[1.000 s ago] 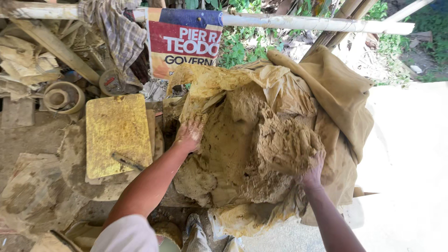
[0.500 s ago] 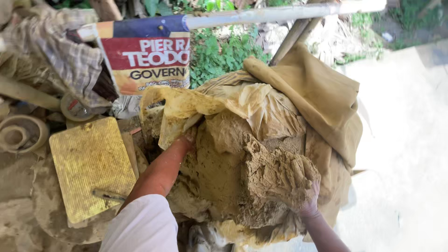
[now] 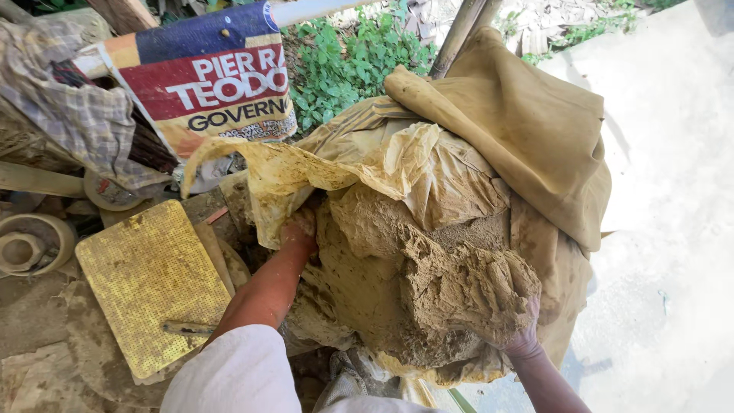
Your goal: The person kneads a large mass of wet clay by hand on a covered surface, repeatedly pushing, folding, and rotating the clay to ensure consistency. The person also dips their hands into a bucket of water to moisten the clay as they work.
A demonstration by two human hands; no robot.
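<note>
A big lump of wet brown clay [image 3: 413, 283] lies on clay-smeared plastic sheeting [image 3: 359, 164] and a tan cloth [image 3: 527, 122]. My left hand [image 3: 298, 229] reaches under the folded-over plastic and presses against the clay's left side; its fingers are mostly hidden. My right hand [image 3: 522, 333] grips the clay's torn right edge from below, with a chunk pulled up over the fingers. Both hands are coated in clay.
A yellow perforated board [image 3: 149, 279] lies at the left with a small clay-covered tool [image 3: 187, 329] on it. Round rings [image 3: 30, 245] sit at far left. A printed banner [image 3: 206, 76] hangs from a rail behind. Pale concrete floor [image 3: 673, 229] runs along the right.
The view has tilted and moved closer. My left hand slid from the clay's top under the plastic flap. My right hand has lifted a chunk at the clay's right edge.
</note>
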